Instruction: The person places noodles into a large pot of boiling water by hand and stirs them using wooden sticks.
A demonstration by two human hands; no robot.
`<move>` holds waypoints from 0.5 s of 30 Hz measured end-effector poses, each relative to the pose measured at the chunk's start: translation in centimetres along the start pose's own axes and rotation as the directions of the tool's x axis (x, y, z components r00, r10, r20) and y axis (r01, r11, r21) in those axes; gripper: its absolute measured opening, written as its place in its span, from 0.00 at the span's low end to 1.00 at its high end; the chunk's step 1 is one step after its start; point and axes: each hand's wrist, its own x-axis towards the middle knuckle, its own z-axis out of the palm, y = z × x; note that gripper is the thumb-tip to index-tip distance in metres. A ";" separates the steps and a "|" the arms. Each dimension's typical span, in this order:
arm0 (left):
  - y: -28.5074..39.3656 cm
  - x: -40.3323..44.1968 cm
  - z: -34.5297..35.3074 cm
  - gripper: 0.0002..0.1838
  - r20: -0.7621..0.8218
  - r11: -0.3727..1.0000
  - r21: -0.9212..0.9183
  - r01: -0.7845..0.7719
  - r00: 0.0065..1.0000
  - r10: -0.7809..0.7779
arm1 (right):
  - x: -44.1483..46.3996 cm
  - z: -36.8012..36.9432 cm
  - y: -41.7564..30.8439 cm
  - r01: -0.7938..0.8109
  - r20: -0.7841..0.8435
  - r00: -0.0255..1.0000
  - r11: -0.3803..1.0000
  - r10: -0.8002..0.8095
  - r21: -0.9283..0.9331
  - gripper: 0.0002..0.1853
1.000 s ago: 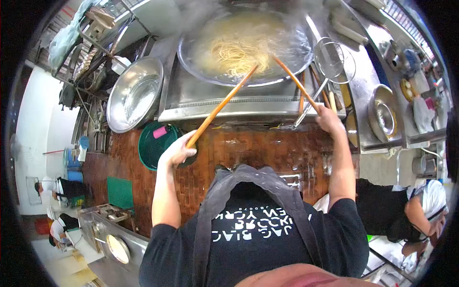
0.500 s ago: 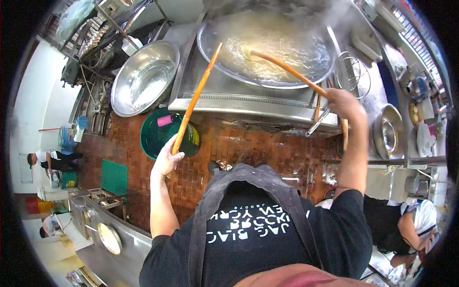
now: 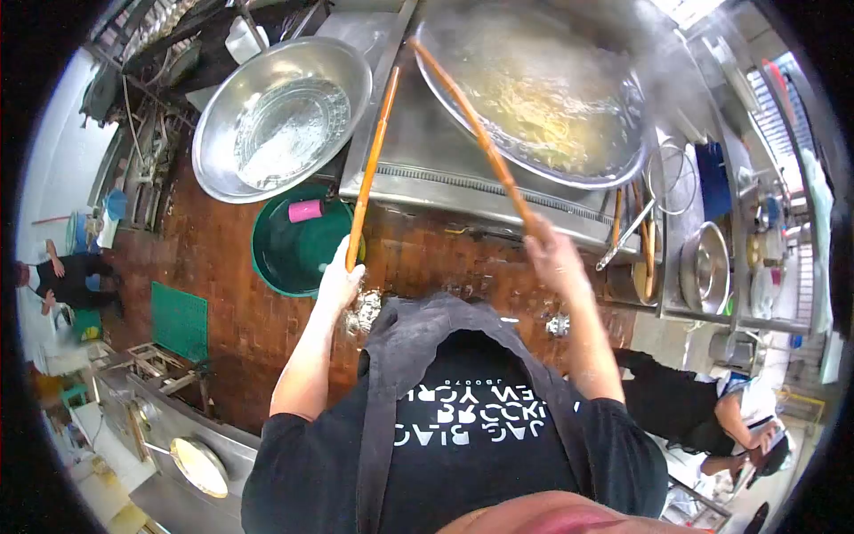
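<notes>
My left hand [image 3: 341,280] is closed around the lower end of a long wooden stick [image 3: 375,165], which points up beside the stove. A second long wooden stick [image 3: 480,133] is gripped in my right hand [image 3: 556,258]; it slants up and left across the near rim of a very large round pan [image 3: 583,181]. Its tip shows near the pan's left edge, out of the liquid. Pale yellow strands like noodles [image 3: 543,111] lie in the bubbling water. Steam hides the far side of the pan.
Left of the stove [image 3: 427,185] stands a big steel basin [image 3: 351,98] holding water. Below it is a green tub [image 3: 267,258] with a pink cup [image 3: 305,211]. A wire strainer [image 3: 672,178] and a steel bowl [image 3: 703,267] lie right. Co-workers [image 3: 694,400] stand at both sides.
My right hand has moved left and down, bringing its stick out of the water to the pan's left edge. The left stick is more upright. The whole view has shifted.
</notes>
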 end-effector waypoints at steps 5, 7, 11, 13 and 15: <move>-4.7 3.3 2.1 0.40 0.104 0.994 -0.073 0.081 0.992 -0.073 | 4.2 13.6 0.1 0.035 0.017 0.999 0.995 -0.037 0.098 0.24; -4.8 4.9 3.6 0.41 0.072 0.997 -0.055 0.050 0.996 -0.046 | 6.1 17.9 -0.3 0.004 -0.042 0.999 0.991 0.001 0.136 0.24; 0.8 7.5 2.4 0.42 0.275 0.908 -0.106 0.406 0.889 -0.366 | 10.6 19.6 -4.3 0.007 0.182 0.981 0.951 -0.067 0.310 0.23; -4.0 9.4 4.6 0.44 0.207 0.976 -0.028 0.215 0.957 -0.204 | 13.5 20.8 -3.3 0.555 0.022 0.832 0.832 -0.555 0.012 0.22; -6.1 8.9 4.5 0.43 0.167 0.980 -0.076 0.186 0.971 -0.171 | 12.7 16.3 -6.9 0.519 0.097 0.847 0.852 -0.523 0.065 0.19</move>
